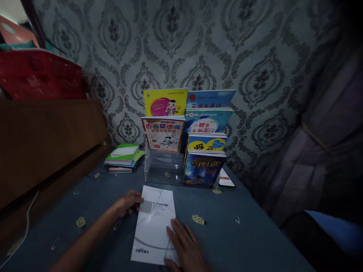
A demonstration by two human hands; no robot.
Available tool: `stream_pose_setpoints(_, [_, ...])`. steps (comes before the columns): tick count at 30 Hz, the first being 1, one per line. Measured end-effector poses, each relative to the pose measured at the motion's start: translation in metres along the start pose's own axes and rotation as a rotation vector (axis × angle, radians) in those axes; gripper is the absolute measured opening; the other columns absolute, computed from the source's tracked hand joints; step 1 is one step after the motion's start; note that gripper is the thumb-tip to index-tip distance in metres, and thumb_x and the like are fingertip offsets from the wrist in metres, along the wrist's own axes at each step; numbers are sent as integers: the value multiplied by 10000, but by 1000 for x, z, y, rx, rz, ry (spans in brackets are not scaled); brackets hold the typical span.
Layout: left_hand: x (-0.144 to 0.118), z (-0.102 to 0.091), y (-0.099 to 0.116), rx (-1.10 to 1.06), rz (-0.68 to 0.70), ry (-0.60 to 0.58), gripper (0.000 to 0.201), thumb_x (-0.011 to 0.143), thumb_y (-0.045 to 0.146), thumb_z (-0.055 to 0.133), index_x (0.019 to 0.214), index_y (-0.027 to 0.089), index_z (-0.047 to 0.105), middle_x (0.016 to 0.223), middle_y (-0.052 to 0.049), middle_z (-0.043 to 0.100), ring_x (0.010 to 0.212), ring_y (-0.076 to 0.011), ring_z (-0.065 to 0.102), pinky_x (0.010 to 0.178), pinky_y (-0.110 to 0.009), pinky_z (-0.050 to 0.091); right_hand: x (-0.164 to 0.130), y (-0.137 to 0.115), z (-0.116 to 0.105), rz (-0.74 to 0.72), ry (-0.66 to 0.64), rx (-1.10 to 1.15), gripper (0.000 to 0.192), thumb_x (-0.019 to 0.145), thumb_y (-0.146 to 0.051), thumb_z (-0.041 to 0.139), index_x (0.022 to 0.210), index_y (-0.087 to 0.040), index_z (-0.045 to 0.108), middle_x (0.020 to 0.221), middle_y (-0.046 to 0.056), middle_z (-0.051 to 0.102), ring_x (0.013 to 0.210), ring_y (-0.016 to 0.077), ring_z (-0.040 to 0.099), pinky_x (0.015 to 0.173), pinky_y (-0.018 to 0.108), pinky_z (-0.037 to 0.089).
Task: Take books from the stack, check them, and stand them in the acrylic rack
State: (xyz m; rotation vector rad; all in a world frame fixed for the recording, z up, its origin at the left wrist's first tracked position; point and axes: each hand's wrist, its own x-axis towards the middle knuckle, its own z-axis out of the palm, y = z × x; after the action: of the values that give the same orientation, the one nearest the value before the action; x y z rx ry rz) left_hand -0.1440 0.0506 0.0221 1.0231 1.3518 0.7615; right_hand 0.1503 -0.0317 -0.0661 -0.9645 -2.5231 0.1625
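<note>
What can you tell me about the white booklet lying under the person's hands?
The white booklet lies flat on the blue patterned tablecloth, in front of the clear stepped book stand. Its cover looks like thin glossy paper with fine grey curved lines, a grey square near the top left and small dark lettering at the bottom left. The left hand touches its upper left edge; the right hand rests flat on its lower right corner.

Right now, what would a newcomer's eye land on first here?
Probably the white booklet lying flat on the blue tablecloth, with the left hand at its left edge and the right hand pressing its lower right. Behind it, a clear tiered stand shows bright children's books against the patterned wall.
</note>
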Motion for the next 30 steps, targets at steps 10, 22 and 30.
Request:
stream_pose_setpoints(10, [-53,6,20,-27,158,-262,542,641,562,843,947,132,721,686,1,594,488,-49,447,371,-167,217,28,14,-17,473,294,420,526,876,-401,534,1346,-189,639,1126,146,749,952,298,737,808,453,616])
stream_pose_setpoints(22, [-48,-7,109,142,498,-133,389,673,463,809,898,160,714,673,16,585,574,-100,487,524,-200,400,125,20,-121,346,325,707,191,805,-386,543,750,-206,575,704,-1,603,685,174,582,595,270,479])
stream_pose_setpoints(30, [-12,-7,226,107,926,173,167,713,204,629,870,163,666,755,11,621,642,-111,530,571,-195,461,232,52,-222,123,660,293,106,802,-297,518,787,-209,574,707,3,602,695,188,555,670,301,418])
